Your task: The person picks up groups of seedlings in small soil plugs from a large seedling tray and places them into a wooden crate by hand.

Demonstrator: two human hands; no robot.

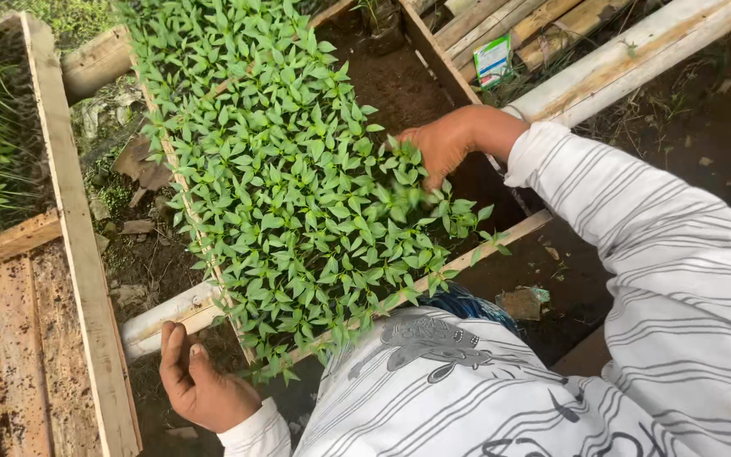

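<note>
Step in hand: working among the seedlings (298, 195); judging by the reach, the person is picking or loosening plants near the bare soil patch (399, 85).
Right hand (446, 144): sunk into the leaves at the far right edge of the seedlings, fingers curled down among them; whether it pinches a stem I cannot tell, the leaves hide the fingertips.
Left hand (196, 381): near the closest corner of the seedlings, palm up, fingers loosely spread, holding nothing.
Seedlings: a dense green mass filling a wooden tray (484, 250), the tray lying on pale pipes (162, 317).
Next move calls for: a gentle grip low on a stem, so neighbours are not torn.
Around: a second wooden frame (78, 254) left of the seedlings; a small packet (492, 61) beyond them.
In the way: crowded foliage and the person's striped sleeve (636, 228).
</note>
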